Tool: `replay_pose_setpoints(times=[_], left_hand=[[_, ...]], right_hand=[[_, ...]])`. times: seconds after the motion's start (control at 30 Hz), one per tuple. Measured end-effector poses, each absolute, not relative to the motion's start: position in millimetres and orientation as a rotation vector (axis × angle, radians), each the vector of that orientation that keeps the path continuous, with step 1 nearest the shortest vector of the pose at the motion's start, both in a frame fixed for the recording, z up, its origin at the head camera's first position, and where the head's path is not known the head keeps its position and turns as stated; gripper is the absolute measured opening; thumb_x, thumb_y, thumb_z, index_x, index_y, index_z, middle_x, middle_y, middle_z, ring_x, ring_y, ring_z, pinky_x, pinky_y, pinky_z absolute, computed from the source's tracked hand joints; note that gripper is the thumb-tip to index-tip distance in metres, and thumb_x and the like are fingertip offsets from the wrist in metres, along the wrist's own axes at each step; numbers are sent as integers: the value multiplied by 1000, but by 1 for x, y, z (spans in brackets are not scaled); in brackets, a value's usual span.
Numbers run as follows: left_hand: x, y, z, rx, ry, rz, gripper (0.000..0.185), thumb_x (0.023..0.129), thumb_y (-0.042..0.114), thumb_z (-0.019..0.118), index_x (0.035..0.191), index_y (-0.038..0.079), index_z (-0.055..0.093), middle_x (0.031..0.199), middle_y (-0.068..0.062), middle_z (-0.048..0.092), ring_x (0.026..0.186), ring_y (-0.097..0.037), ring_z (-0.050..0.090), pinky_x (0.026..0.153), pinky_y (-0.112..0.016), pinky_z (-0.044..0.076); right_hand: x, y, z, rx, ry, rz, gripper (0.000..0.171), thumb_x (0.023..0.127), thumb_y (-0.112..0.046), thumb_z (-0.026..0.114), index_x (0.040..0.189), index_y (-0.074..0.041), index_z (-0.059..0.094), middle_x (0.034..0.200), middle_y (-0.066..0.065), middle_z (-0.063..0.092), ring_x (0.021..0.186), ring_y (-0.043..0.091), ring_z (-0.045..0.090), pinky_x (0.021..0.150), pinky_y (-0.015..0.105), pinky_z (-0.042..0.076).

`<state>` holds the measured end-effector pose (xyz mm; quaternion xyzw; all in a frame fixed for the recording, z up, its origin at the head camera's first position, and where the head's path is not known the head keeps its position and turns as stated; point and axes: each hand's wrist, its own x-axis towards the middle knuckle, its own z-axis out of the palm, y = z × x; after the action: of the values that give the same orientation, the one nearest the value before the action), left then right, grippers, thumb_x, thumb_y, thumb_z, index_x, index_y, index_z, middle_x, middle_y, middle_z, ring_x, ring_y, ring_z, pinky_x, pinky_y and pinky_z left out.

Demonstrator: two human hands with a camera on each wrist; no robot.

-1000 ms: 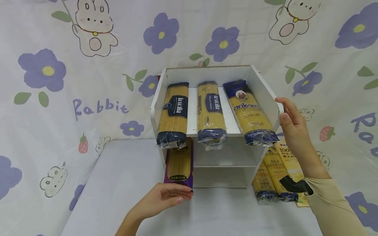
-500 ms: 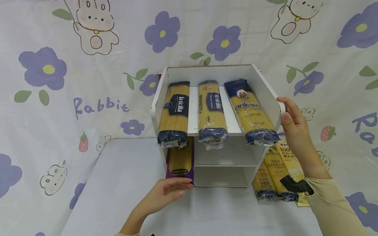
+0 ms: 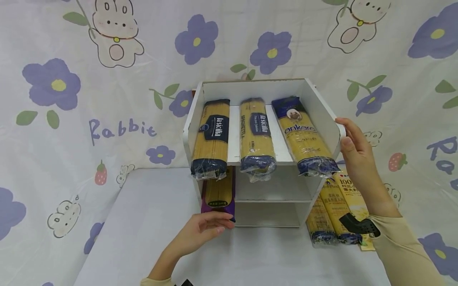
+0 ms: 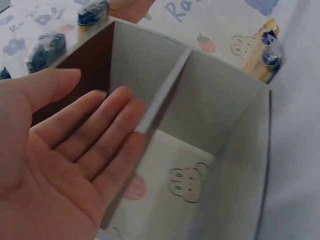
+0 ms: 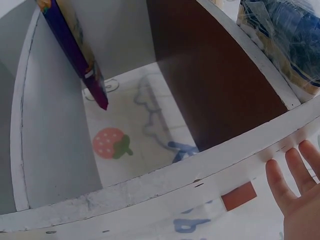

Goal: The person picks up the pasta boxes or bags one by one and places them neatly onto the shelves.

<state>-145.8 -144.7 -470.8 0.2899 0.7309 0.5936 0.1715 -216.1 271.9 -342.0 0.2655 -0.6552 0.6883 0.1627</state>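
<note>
My left hand [image 3: 200,230] touches the lower front end of a purple spaghetti pack [image 3: 218,194], which lies in the left of the middle level of a white shelf unit [image 3: 273,188]. In the left wrist view the palm and extended fingers of this hand [image 4: 85,145] show, but not the pack. The pack's purple edge [image 5: 82,67] shows inside the compartment in the right wrist view. My right hand [image 3: 359,159] rests against the unit's right side panel at its front corner, and its visible fingers are straight against the outer face in the right wrist view.
On the top level lie two la sicilia spaghetti packs [image 3: 211,129] and an ankara pasta pack [image 3: 304,137]. Several more pasta packs [image 3: 334,206] stand at the unit's right side. A white cloth-covered table [image 3: 143,214] lies beneath, with a patterned curtain [image 3: 143,91] behind.
My left hand has moved up and toward the shelf, and the purple spaghetti pack has slid farther into its compartment. The right hand has stayed on the side panel.
</note>
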Motion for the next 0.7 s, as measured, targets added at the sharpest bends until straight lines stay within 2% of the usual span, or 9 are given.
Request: replay_pose_setpoints(times=[0.07,0.2,0.33,0.43,0.57,0.7], left_hand=[[-142,-147,-461,890,2082,1616,34,101,18,56,134,15,60,121,-11,71,112,-13,68,96,-23,54],[-132,-156,-423,1108,2018,1530,34,100,10,56,134,12,60,116,-11,72,106,-13,69,93,-29,57],[-129,-173,-376,1471,2013,1619,37,95,-3,57,130,6,62,103,-14,74,93,-15,72,81,-33,61],[-136,-187,-347,1694,2169,1785,34,94,-2,59,127,4,64,91,-11,73,81,-13,71,74,-29,60],[-156,-199,-323,1616,2502,1957,34,94,4,62,128,1,63,93,-3,70,85,-11,66,78,-20,57],[-180,-205,-315,1396,2758,1933,46,92,1,63,138,4,56,115,-2,66,106,-13,63,89,-18,54]], right_hand=[[-217,272,-343,764,-1871,1963,45,106,-21,43,150,-12,39,139,0,51,117,11,50,100,17,43],[-218,274,-344,793,-1881,1953,44,107,-19,40,150,-14,39,143,0,49,121,11,49,102,15,41],[-219,275,-343,797,-1882,1946,43,107,-17,40,150,-15,39,145,0,47,124,11,48,103,14,41],[-218,275,-342,792,-1878,1951,44,107,-18,40,150,-14,39,146,1,47,124,12,48,103,15,41],[-218,274,-343,748,-1885,1952,44,106,-20,41,150,-13,39,143,1,48,121,12,49,102,16,42],[-217,272,-344,715,-1883,1962,47,106,-22,43,151,-10,37,142,2,49,119,12,49,101,17,42]])
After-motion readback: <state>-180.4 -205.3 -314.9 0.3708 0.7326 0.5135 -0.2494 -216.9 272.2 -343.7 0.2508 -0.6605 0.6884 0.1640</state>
